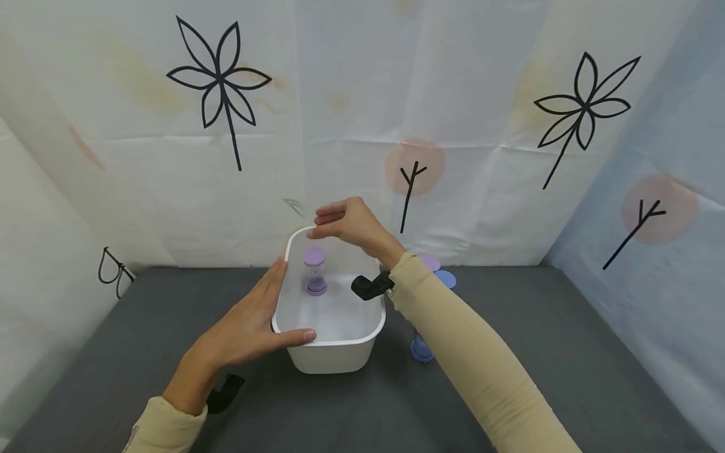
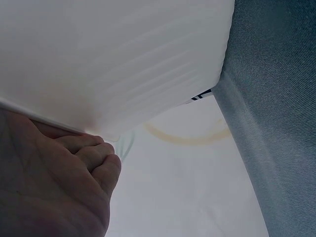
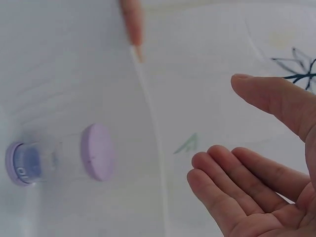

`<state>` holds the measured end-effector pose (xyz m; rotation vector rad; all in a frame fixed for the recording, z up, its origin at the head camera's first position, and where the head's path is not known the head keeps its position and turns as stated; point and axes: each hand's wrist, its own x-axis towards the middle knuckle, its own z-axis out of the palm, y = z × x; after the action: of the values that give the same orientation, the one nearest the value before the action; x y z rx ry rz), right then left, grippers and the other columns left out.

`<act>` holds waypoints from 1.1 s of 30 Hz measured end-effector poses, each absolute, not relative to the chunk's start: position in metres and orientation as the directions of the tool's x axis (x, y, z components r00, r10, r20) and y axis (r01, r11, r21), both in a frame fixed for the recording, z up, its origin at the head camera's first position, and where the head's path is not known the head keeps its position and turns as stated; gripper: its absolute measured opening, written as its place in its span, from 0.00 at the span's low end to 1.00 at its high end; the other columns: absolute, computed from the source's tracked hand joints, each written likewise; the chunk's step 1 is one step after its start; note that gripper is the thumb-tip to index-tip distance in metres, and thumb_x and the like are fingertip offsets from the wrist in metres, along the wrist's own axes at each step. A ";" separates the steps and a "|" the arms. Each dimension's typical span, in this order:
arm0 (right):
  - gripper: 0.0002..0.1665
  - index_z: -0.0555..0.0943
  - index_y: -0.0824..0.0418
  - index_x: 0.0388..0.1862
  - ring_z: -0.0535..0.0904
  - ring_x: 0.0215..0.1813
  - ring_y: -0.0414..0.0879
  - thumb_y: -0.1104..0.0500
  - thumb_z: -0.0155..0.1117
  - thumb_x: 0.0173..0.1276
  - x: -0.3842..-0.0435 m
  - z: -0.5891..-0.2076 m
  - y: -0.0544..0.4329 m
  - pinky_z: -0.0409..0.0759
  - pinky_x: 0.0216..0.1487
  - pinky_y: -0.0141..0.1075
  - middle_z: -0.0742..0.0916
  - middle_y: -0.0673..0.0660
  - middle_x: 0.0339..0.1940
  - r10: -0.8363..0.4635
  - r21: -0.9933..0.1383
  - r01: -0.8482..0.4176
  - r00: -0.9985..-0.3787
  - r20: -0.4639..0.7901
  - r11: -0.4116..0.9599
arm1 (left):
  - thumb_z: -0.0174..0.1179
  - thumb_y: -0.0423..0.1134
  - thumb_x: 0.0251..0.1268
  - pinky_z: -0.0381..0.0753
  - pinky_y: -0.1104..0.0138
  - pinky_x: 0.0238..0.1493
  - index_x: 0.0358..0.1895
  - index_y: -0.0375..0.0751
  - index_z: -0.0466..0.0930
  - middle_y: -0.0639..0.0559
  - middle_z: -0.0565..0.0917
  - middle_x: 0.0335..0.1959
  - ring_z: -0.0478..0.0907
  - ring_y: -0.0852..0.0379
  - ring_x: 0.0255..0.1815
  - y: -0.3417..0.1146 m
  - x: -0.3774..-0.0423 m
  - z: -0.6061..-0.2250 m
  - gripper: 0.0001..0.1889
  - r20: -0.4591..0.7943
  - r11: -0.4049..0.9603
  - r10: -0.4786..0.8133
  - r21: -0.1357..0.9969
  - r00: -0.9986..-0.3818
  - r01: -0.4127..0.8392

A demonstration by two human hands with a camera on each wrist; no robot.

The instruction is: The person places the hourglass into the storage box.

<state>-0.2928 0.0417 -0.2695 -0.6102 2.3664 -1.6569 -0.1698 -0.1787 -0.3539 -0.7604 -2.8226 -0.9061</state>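
Observation:
A white plastic tub point(image 1: 334, 358) stands on the dark table. My left hand point(image 1: 249, 321) grips its near left corner, thumb over the front rim and fingers along the outer left side. In the left wrist view those fingers point(image 2: 101, 160) bend under the rim. Inside the tub a sand timer point(image 1: 314, 270) with purple caps stands upright, purple sand in its lower bulb. My right hand point(image 1: 357, 223) hovers over the tub's far rim and holds nothing. In the right wrist view its thumb and fingers point(image 3: 222, 200) are spread apart, beside the sand timer point(image 3: 59, 160).
Right of the tub, partly hidden behind the right sleeve, stand more timers with a purple cap point(image 1: 430, 262), a blue cap point(image 1: 445, 279) and a blue base point(image 1: 421, 349). A white patterned cloth point(image 1: 351, 113) hangs behind the dark grey tabletop point(image 1: 566, 352).

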 end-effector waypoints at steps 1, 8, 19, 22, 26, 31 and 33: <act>0.34 0.79 0.71 0.63 0.85 0.54 0.48 0.61 0.79 0.59 -0.290 -0.265 0.044 0.79 0.58 0.39 0.87 0.63 0.55 -0.443 -0.932 -0.234 -0.892 0.094 0.275 | 0.67 0.68 0.58 0.58 0.39 0.71 0.83 0.45 0.30 0.46 0.37 0.84 0.42 0.43 0.82 -0.179 -0.170 -0.354 0.65 0.221 0.703 0.433 0.525 -0.874 0.480; 0.31 0.80 0.68 0.63 0.84 0.57 0.53 0.64 0.77 0.61 -0.266 -0.252 0.073 0.80 0.58 0.39 0.88 0.61 0.54 -0.472 -0.931 -0.333 -0.852 0.228 0.151 | 0.67 0.68 0.57 0.57 0.40 0.72 0.83 0.41 0.32 0.46 0.37 0.84 0.42 0.44 0.82 -0.178 -0.170 -0.351 0.65 0.229 0.706 0.432 0.516 -0.872 0.485; 0.31 0.79 0.69 0.64 0.84 0.58 0.51 0.70 0.74 0.62 -0.230 -0.267 0.144 0.81 0.57 0.41 0.86 0.64 0.57 -0.418 -0.935 -0.348 -0.861 0.290 0.068 | 0.67 0.69 0.57 0.55 0.41 0.73 0.83 0.40 0.33 0.47 0.37 0.84 0.41 0.45 0.82 -0.177 -0.169 -0.351 0.65 0.219 0.719 0.428 0.506 -0.877 0.477; 0.32 0.78 0.69 0.65 0.84 0.59 0.50 0.71 0.74 0.61 -0.222 -0.276 0.163 0.81 0.57 0.41 0.86 0.64 0.58 -0.389 -0.939 -0.334 -0.877 0.281 0.075 | 0.67 0.69 0.57 0.54 0.41 0.73 0.83 0.39 0.32 0.47 0.36 0.84 0.40 0.44 0.82 -0.177 -0.168 -0.351 0.65 0.216 0.721 0.431 0.501 -0.876 0.478; 0.34 0.77 0.71 0.66 0.84 0.59 0.49 0.70 0.75 0.61 -0.211 -0.291 0.189 0.81 0.57 0.40 0.85 0.65 0.59 -0.357 -0.944 -0.316 -0.896 0.264 0.095 | 0.67 0.68 0.57 0.54 0.40 0.73 0.83 0.40 0.32 0.46 0.36 0.84 0.40 0.44 0.83 -0.177 -0.168 -0.351 0.65 0.213 0.722 0.428 0.503 -0.878 0.474; 0.34 0.76 0.74 0.66 0.84 0.59 0.52 0.71 0.75 0.61 -0.203 -0.312 0.215 0.80 0.57 0.37 0.85 0.65 0.58 -0.333 -0.936 -0.327 -0.904 0.269 0.131 | 0.66 0.69 0.57 0.54 0.40 0.73 0.83 0.40 0.32 0.46 0.36 0.84 0.40 0.44 0.83 -0.178 -0.167 -0.352 0.65 0.206 0.726 0.421 0.508 -0.884 0.464; 0.34 0.75 0.76 0.65 0.84 0.59 0.54 0.72 0.74 0.60 -0.200 -0.320 0.223 0.81 0.56 0.37 0.86 0.65 0.58 -0.331 -0.935 -0.331 -0.903 0.273 0.131 | 0.66 0.69 0.57 0.54 0.40 0.73 0.83 0.41 0.32 0.47 0.36 0.84 0.40 0.45 0.83 -0.178 -0.167 -0.352 0.65 0.204 0.726 0.418 0.511 -0.885 0.460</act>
<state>-0.1997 0.2234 -0.3199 -0.6912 2.3620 -1.9523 -0.1672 -0.1776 -0.3522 -0.7254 -2.8490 -0.8733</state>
